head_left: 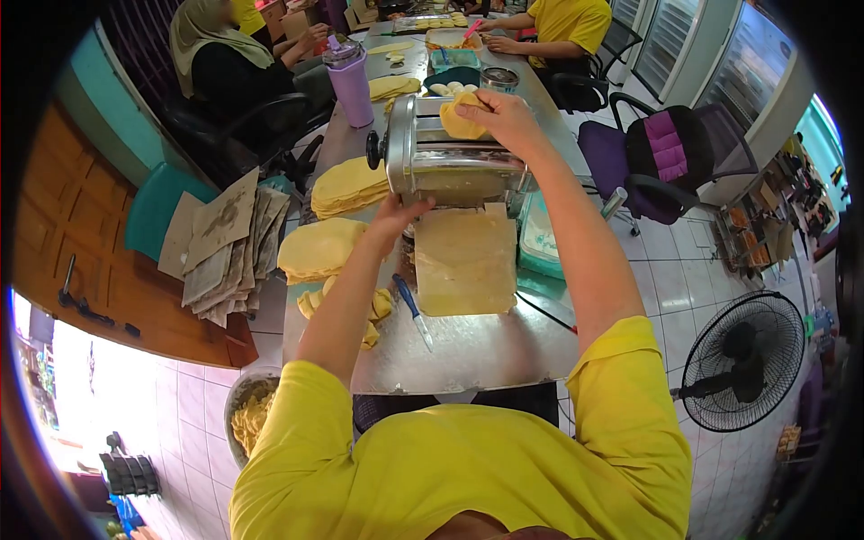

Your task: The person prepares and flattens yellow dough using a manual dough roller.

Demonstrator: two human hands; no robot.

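Observation:
A steel dough sheeter (pixel 459 180) stands across the metal table in front of me. My right hand (pixel 506 121) pinches a yellow piece of dough (pixel 461 117) at the top opening of the machine. Below the rollers, on the left, my left hand (pixel 399 220) reaches in with its fingers stretched out and partly hidden under the machine; I see nothing held in it. A flat pale board (pixel 465 265) lies in front of the machine's outlet. Stacked dough sheets (pixel 346 186) and another stack (pixel 319 247) lie left of my left hand.
A blue-handled knife (pixel 412 310) and dough scraps (pixel 373 315) lie near the front left. A teal-edged container (pixel 540 238) stands right of the board. A purple tumbler (pixel 349 85) and dough balls (pixel 453 88) are farther back. Several people sit along the table; a fan (pixel 742 360) stands right.

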